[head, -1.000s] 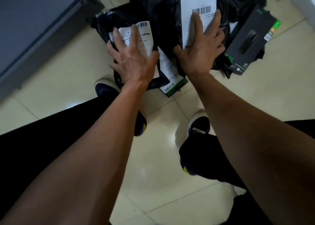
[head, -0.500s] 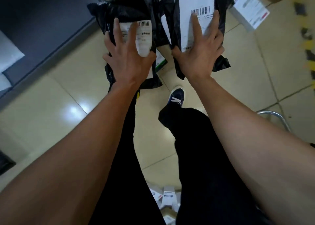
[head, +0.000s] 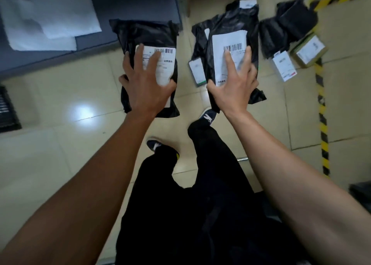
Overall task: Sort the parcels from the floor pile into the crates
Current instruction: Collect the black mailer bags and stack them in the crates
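I read the head view as follows. My left hand (head: 147, 84) grips a black plastic mailer bag with a white barcode label (head: 148, 35); the fingers lie spread over the label and the thumb wraps the bag's left edge. My right hand (head: 233, 86) grips a second black plastic mailer bag with a larger white barcode label (head: 230, 23); the fingers lie spread on its label and the thumb hooks round the lower left corner. Both hands are well apart, each clamped on its own bag, and both bags are held above the cream tiled floor (head: 60, 88).

The left bag sits just beside the edge of a dark grey crate (head: 124, 3) at upper left. Inside that crate lie flat white padded mailers (head: 48, 17).

Near the right bag, loose parcels rest on the floor: crumpled black plastic bags (head: 287, 23), a small white box with a red-edged label (head: 284, 66) and a brown cardboard box with a white label (head: 309, 50). A yellow-and-black hazard tape line (head: 321, 108) runs down the floor at right.

Black trousers (head: 210, 194) and dark blue shoes (head: 208, 117) show below the hands.
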Motion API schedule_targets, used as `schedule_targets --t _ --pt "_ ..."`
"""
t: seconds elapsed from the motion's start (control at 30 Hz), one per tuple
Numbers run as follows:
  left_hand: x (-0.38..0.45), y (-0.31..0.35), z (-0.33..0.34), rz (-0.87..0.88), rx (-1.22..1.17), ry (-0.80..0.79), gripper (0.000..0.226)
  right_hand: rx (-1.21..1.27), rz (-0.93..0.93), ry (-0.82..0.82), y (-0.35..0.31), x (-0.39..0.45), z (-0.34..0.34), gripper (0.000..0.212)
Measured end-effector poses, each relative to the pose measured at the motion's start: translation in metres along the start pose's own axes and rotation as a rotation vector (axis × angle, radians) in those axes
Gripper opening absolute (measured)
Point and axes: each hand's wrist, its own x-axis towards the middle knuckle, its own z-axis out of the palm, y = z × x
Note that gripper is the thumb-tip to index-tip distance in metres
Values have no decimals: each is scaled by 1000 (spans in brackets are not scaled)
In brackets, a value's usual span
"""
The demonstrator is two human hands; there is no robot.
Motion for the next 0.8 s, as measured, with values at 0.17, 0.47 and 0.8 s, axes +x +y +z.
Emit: schedule_targets --t 0.17,0.47,0.8 --pt "-57 -79 -48 -87 -23 136 73 11 -185 -24 -80 -50 -6 84" --pt "-187 -244 -124 -376 -96 338 73 9 -502 -54 -248 -184 11 87" --pt "-303 -394 -194 -804 -170 572 74 109 -905 -137 -430 -317 46 85"
